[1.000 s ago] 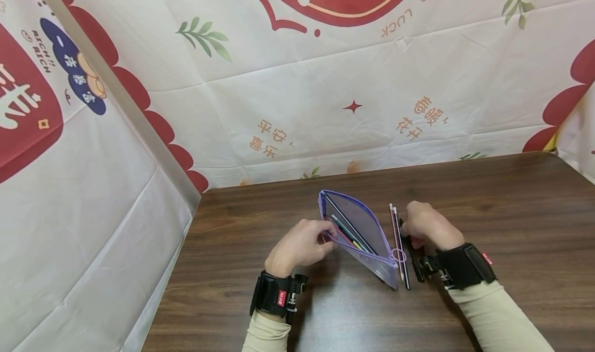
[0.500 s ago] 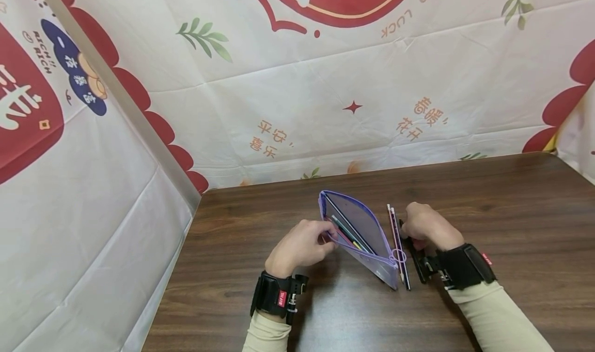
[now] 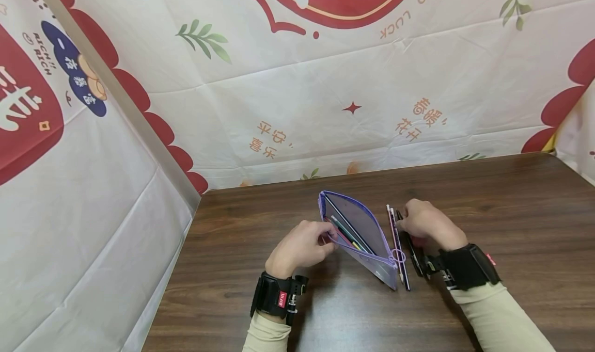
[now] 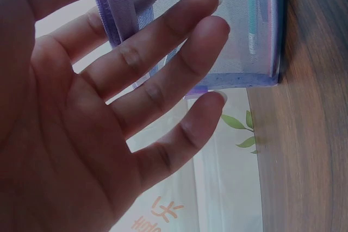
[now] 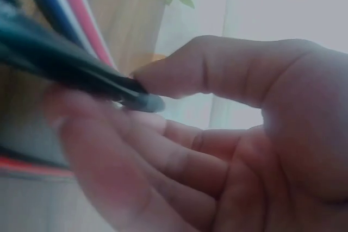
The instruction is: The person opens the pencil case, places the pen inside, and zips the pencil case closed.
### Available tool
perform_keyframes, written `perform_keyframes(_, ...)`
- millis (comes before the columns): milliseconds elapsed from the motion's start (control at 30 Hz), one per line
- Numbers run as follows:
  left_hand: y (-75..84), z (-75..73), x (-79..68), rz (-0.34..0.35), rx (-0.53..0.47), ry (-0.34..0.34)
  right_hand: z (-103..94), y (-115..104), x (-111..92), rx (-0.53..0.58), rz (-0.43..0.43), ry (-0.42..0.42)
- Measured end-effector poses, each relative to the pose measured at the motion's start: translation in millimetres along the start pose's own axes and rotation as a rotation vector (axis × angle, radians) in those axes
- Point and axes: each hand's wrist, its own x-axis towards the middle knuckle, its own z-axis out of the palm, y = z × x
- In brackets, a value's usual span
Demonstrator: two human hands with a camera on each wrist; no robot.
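My left hand (image 3: 297,246) pinches the near rim of a purple mesh pencil case (image 3: 372,264), whose mouth gapes open. In the left wrist view the mesh case (image 4: 236,64) lies beyond the fingertips, and the thumb is only partly in view. Several pencils (image 3: 346,232) lie inside it. Right of the case, my right hand (image 3: 429,225) holds a black pen (image 3: 413,254) between thumb and fingers, close to the tabletop. The right wrist view shows the dark pen (image 5: 81,69) blurred, its pale end at the thumb tip.
Two slim pencils (image 3: 398,249) lie side by side between the case and the pen. A purple loop (image 3: 398,255) hangs from the case's zip end. The wooden table (image 3: 223,269) meets a printed cloth (image 3: 307,99) at the back and a cloth-covered panel (image 3: 107,187) at left.
My right hand has shifted very slightly, and the black pen's far end now shows past the fingertips, nearer the two pencils. The left hand and the case have stayed put.
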Motion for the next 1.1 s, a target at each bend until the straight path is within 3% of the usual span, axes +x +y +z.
perform_keyframes(767,0.5,-0.2,0.5,-0.012,0.001,-0.01,-10.2,-15.0,-8.9,0.012,-0.154,0.327)
perform_keyframes(1100,0.2,-0.2,0.8,-0.016,0.002,-0.018,-9.4,-20.4,-11.4,0.053,-0.186,0.389)
